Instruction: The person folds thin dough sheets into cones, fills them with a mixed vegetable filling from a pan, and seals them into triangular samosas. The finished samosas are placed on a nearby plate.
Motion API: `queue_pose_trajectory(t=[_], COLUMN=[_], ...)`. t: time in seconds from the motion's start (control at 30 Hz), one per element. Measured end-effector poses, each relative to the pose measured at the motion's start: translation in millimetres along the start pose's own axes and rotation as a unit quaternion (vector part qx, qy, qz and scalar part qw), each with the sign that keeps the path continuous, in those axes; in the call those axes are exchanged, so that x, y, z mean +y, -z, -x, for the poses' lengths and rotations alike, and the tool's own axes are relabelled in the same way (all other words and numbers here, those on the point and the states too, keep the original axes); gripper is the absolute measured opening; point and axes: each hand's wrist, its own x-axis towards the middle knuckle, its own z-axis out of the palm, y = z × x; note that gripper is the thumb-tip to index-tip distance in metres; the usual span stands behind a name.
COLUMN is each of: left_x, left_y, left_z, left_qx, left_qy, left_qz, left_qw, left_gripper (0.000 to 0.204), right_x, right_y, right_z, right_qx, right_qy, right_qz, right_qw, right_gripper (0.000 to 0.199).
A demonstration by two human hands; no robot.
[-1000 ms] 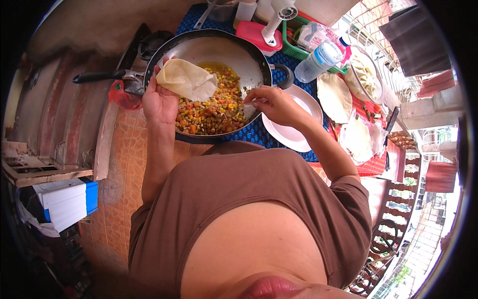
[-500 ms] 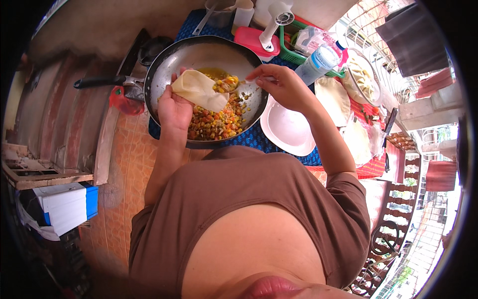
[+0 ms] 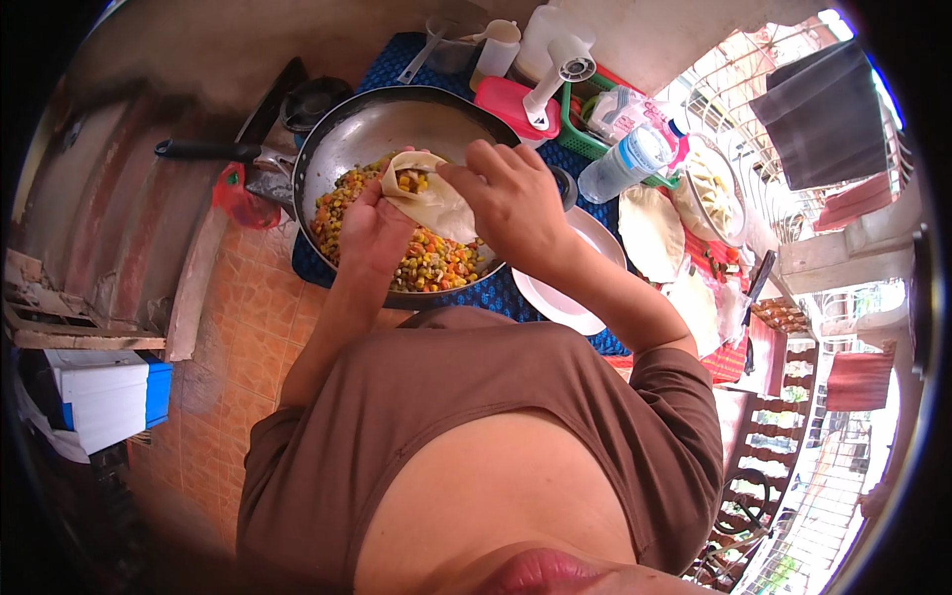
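My left hand point(image 3: 374, 233) is closed under a pale, thin dough wrapper point(image 3: 442, 212), holding it over the wok point(image 3: 342, 129). The wrapper is curled into a pocket with some chopped vegetable filling point(image 3: 410, 181) inside. My right hand point(image 3: 514, 193) is closed at the pocket's right edge, around the spoon, which is mostly hidden behind the fingers. Below both hands, loose filling of yellow, orange and green bits point(image 3: 441, 263) covers much of the wok's bottom. Part of a white plate point(image 3: 595, 248) shows beneath my right forearm.
The wok's black handle point(image 3: 203, 150) juts left. Behind the wok are a red-lidded container point(image 3: 511, 104), a white grinder point(image 3: 557, 74) and a green basket point(image 3: 578, 137). To the right stand a water bottle point(image 3: 625, 164), flat wrappers point(image 3: 651, 230) and a bowl of pale folded pieces point(image 3: 716, 193).
My right hand has moved left and nearer, bringing the spoon's filling to the wrapper. The wrapper, flatter before, now curls into a pocket around filling. My left hand has shifted slightly right.
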Motion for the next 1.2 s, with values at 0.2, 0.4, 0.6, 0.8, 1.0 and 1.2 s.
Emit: queue_pose_trajectory(t=[0.2, 0.4, 0.6, 0.8, 1.0, 1.2], left_x=[-6, -26, -23, -25, -28, -37], left_y=[-7, -29, -25, -18, -24, -34], left_z=[5, 3, 3, 2, 4, 4], left_qx=[0.025, 0.117, 0.111, 0.117, 0.131, 0.166], left_qy=[-0.020, -0.088, -0.076, -0.075, -0.077, -0.110], left_qz=[-0.008, -0.144, -0.156, -0.174, -0.153, -0.186], left_qw=[0.999, 0.979, 0.979, 0.975, 0.977, 0.962], left_gripper=[0.043, 0.035, 0.026, 0.024, 0.024, 0.028], right_x=[4, -4, -7, 0, 14, 16], right_y=[18, 15, 0, 10, 33, 44], right_z=[5, 10, 18, 13, 9, 12], right_qx=[0.008, -0.027, -0.049, -0.021, 0.016, -0.002], right_qy=[-0.010, 0.001, -0.007, -0.030, -0.053, -0.038], right_qz=[0.016, 0.002, -0.057, -0.048, -0.074, -0.084], right_qw=[1.000, 1.000, 0.997, 0.998, 0.996, 0.996], right_gripper=[0.036, 0.034, 0.030, 0.029, 0.035, 0.037])
